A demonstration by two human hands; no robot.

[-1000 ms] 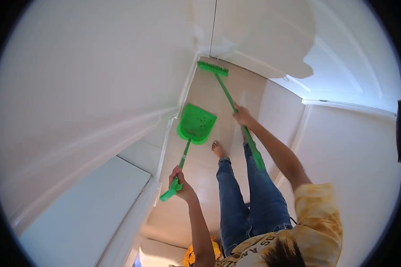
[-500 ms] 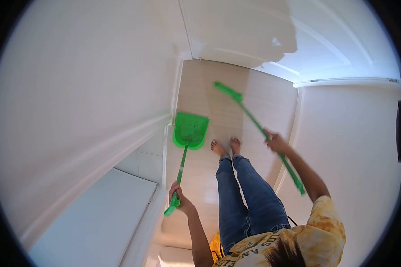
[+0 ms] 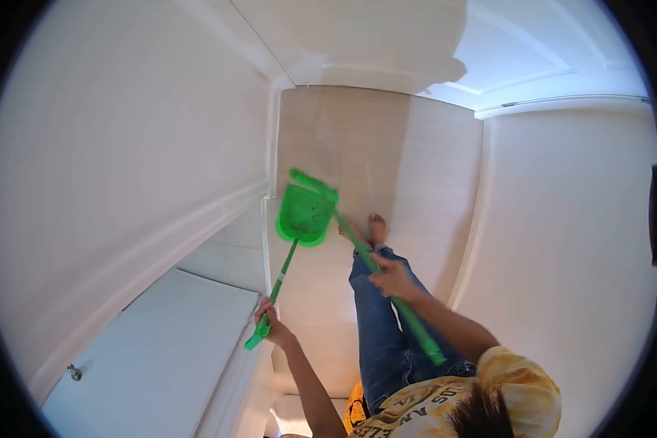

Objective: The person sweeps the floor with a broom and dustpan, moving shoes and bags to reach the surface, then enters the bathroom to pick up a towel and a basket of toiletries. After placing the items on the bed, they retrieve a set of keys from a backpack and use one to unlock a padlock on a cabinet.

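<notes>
My left hand (image 3: 271,323) is closed round the upper handle of a long-handled green dustpan (image 3: 304,217). Dark bits of dirt lie in the pan, close beside the left wall. In my right hand (image 3: 395,277) is the stick of a green broom (image 3: 359,245), its grip end slanting back over my jeans. The broom's head overlaps the far, open edge of the dustpan in this view. My bare feet stand just right of the pan, one partly hidden behind the broom stick.
Pale floor (image 3: 434,197) runs between the left wall (image 3: 160,109) and the right wall (image 3: 562,241), with white baseboards along both. A white door (image 3: 387,44) stands at the far end. At lower left is a white panel (image 3: 153,350) with a metal knob (image 3: 74,372).
My right hand has swung the broom left and nearer, from the floor beyond my feet to the dustpan's edge. The dustpan and left hand have shifted slightly left in view.
</notes>
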